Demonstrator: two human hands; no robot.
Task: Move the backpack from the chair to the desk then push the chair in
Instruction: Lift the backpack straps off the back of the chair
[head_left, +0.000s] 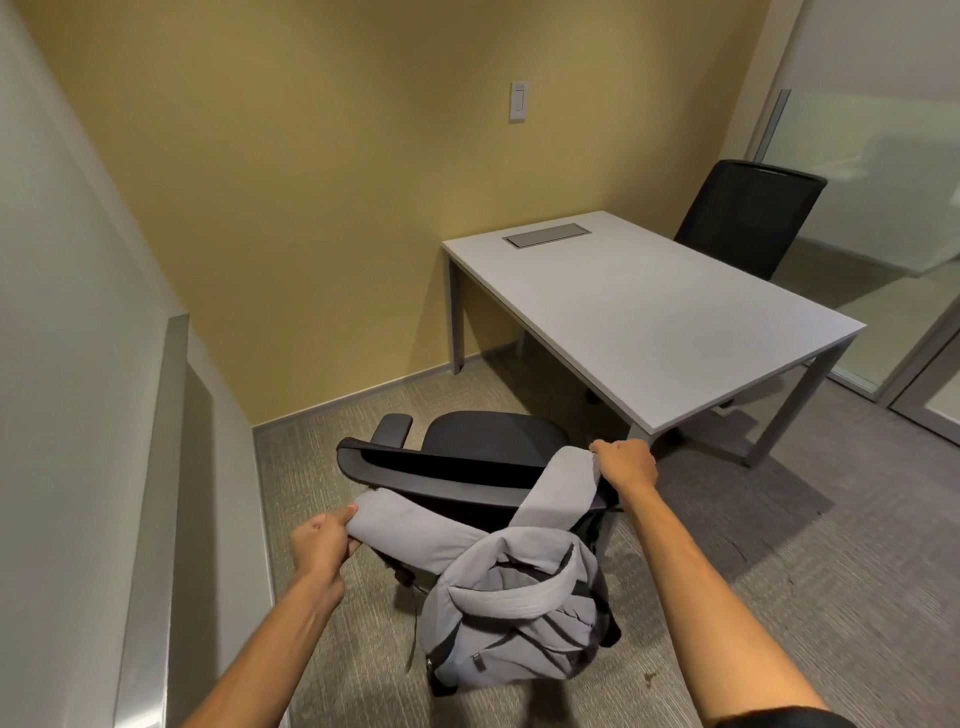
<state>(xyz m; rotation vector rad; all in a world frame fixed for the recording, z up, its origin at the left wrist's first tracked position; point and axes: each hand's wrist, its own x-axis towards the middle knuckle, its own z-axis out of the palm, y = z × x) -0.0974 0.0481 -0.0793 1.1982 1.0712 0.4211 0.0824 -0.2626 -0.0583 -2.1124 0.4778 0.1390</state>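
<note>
Left hand (324, 540) and right hand (626, 462) each grip a backpack (514, 603) strap; bag hangs below them behind the chair (467, 462). Worktop (649, 312) lies ahead, beyond the right hand.

A soft, light grey fabric backpack (511, 608) with padded shoulder straps hangs upright in the air, clear of the carpeted floor, just behind the black mesh office chair (467, 467). Its two straps spread up and apart in a V, one to the left and one to the right, crossing over the chair's backrest rim. The chair, black with padded armrests and a dark seat, stands on the floor, pulled out from the white rectangular surface (649, 306), its seat near that surface's near corner. The surface stands on grey metal legs.
</note>
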